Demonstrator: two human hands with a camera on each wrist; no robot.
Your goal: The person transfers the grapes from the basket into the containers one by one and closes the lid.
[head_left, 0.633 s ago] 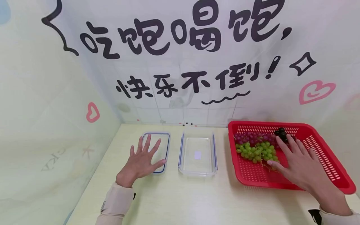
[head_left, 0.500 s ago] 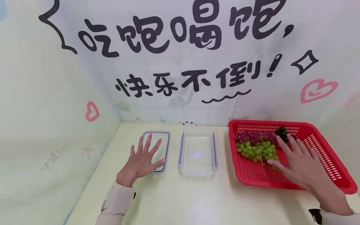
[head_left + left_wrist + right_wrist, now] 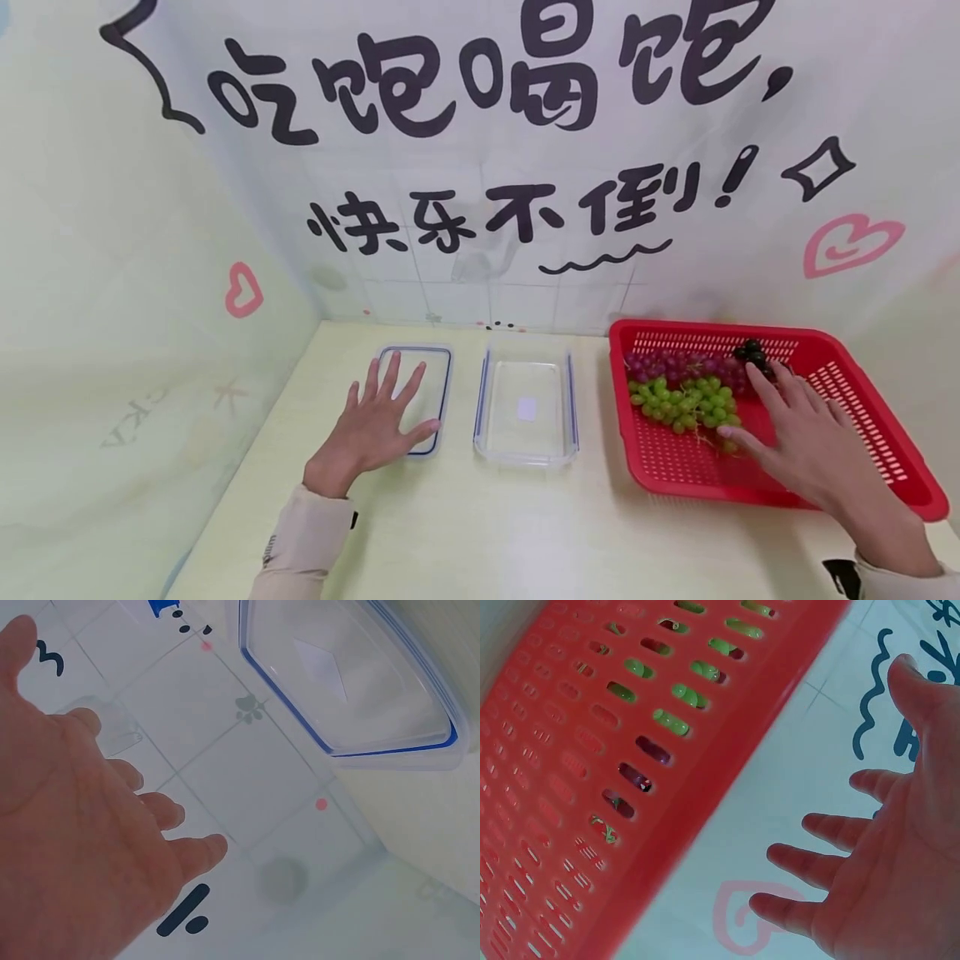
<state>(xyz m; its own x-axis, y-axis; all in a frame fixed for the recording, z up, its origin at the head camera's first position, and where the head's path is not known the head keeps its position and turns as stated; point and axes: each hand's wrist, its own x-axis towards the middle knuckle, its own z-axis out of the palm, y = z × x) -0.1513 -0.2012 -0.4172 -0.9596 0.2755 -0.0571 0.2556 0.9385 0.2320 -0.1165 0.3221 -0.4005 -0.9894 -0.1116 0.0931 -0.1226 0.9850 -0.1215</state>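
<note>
Left hand: fingers spread wide, palm down, over the transparent lid with the blue seal. Left wrist view shows a gap between fingers and lid, so hovering, not touching. Lid lies flat on the pale table, left side, near the back edge.

Right hand: also wide, thumb held away from the fingers, above the red basket at the right end of the table. Right wrist view puts it apart from the basket's slotted wall.

Basket contents: green grapes in front, purple grapes just behind them, small dark cluster at the back, by the right fingertips as seen from the head view. The thumb tip lines up with the right end of the green bunch.

Transparent container sits upright between lid and basket, white label on its bottom. Pale sleeve on the left arm. Wall sheet behind carries black lettering and pink hearts.
</note>
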